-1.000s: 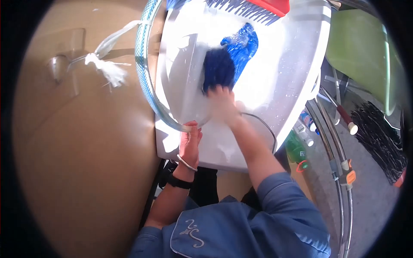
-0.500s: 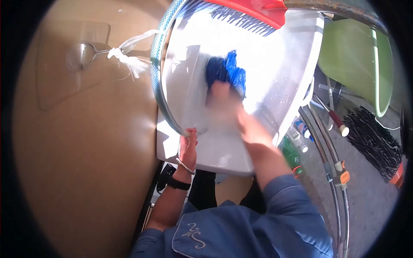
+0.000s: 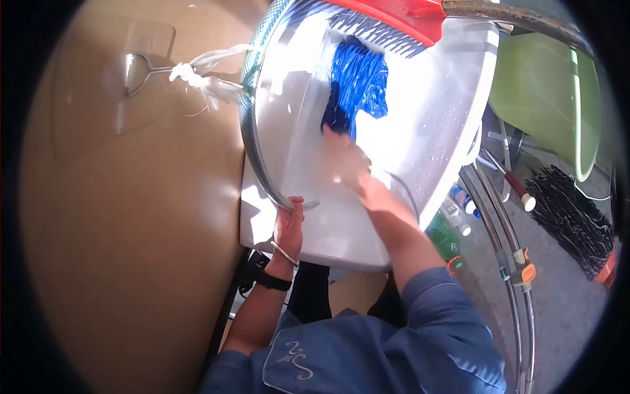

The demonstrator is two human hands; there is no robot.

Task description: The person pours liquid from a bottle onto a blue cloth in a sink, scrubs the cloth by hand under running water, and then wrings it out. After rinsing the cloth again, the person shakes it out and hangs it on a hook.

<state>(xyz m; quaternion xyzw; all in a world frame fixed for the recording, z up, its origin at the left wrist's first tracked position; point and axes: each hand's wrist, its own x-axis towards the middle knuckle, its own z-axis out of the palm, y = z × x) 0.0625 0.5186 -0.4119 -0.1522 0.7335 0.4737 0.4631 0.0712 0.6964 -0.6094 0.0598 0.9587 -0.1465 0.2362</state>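
Note:
A wet, shiny blue cloth hangs stretched over the white sink basin, its lower end at my right hand. The fingers there are closed on it, though smeared by motion. Lower left, my left hand has its fingers round a clear, braided hose close to its end. The hose's open tip points into the basin. A bracelet and a black band sit on the left wrist.
A red broom head with dark bristles juts over the basin's far side. White string ties the hose to a wall hook. To the right stand a green chair, a black mop, bottles and metal tubes.
The blue cloth has spread out longer toward the far side of the basin, while my right hand has shifted slightly toward me. My left hand stays on the hose.

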